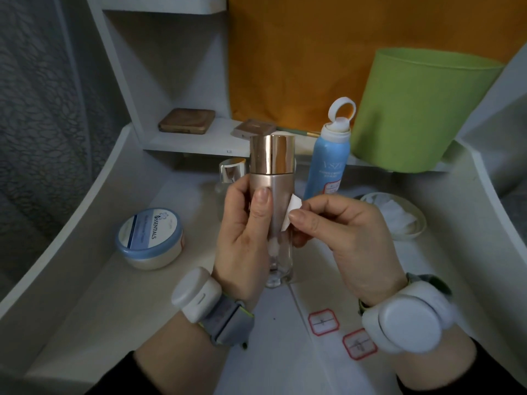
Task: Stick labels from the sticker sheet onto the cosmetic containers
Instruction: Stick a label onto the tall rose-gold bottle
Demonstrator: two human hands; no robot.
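A rose-gold bottle (281,192) with a shiny cap is upright in the middle of the view, above the table. My left hand (246,223) grips it, thumb pressed on its front. My right hand (339,232) pinches a small white label (291,210) between thumb and fingers, and the label's edge touches the bottle's right side. The sticker sheet (328,326) lies on the table below my hands, with two red-bordered labels showing. A blue spray can (328,163) behind carries a red-bordered label. The round cream jar (149,238) sits at the left.
A small clear bottle (229,178) with a silver cap stands behind my left hand. A white dish (399,218) with pads sits at the right, a green tub (419,109) behind it. Two compacts (186,121) lie on the white shelf. Raised white walls border the table.
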